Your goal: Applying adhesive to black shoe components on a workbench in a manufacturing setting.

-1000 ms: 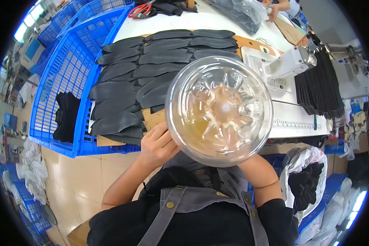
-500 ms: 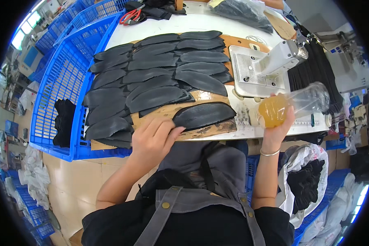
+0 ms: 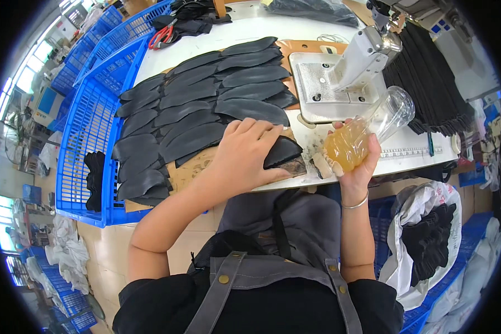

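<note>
My left hand [image 3: 250, 149] lies across a curved black leather-like piece [image 3: 284, 151], its fingers stretched out and the thumb spread toward the table's near edge. It covers the left part of that piece. My right hand [image 3: 362, 161] is closed around a clear plastic bottle [image 3: 348, 146] with thick amber liquid. The bottle tilts, its beige, lumpy tip down at the right end of the black piece. I cannot tell whether they touch. Rows of similar overlapping black pieces [image 3: 192, 136] lie beyond my left hand on a brown board [image 3: 192, 170].
A white machine head on a metal plate [image 3: 312, 92] stands beyond the bottle. Blue baskets [image 3: 75, 183] line the left side. Red-handled scissors [image 3: 161, 36] lie at the back left. Black strips [image 3: 423, 78] hang at right, above a white sack [image 3: 398, 261] of black pieces.
My left hand has gone from the left end of the black piece to lying over it. My right hand has brought the bottle leftward, close to the piece. The view has shifted slightly.
</note>
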{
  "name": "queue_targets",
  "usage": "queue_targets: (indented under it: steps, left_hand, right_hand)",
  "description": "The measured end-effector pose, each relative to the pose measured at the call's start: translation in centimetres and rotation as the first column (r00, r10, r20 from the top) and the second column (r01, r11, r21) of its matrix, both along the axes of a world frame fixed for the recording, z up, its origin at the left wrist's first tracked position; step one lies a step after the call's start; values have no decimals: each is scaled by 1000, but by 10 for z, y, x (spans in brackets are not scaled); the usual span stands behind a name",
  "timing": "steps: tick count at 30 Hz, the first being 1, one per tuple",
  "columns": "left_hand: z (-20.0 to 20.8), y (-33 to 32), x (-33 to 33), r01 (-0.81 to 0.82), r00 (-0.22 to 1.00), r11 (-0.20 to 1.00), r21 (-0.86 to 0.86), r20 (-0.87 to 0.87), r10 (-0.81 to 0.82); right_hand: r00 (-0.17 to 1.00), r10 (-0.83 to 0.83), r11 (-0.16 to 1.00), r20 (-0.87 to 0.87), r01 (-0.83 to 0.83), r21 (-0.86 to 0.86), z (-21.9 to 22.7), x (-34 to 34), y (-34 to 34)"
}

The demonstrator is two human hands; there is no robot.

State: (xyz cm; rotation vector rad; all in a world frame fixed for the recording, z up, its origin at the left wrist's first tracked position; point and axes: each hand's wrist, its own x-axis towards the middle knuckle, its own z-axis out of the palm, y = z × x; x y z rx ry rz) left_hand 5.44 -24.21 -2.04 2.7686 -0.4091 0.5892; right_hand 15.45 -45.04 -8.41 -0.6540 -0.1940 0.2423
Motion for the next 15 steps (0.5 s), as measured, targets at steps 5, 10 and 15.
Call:
queue_targets:
  steps: [5,10,15]
  left_hand:
    - [4,1,7,-32,975,999,20,-220,36]
    - [2,12,14,12,955,997,-73,-296,-33]
    - [3,12,15,-43,949,972,-230,-313,-32]
  right_hand:
    - [1000,3,999,19,-4,50,0,0,-1]
    - [1000,10,999,21,-11,47,1,1,-1]
    - [987,145,984,65,-150,97,2,-4,-2]
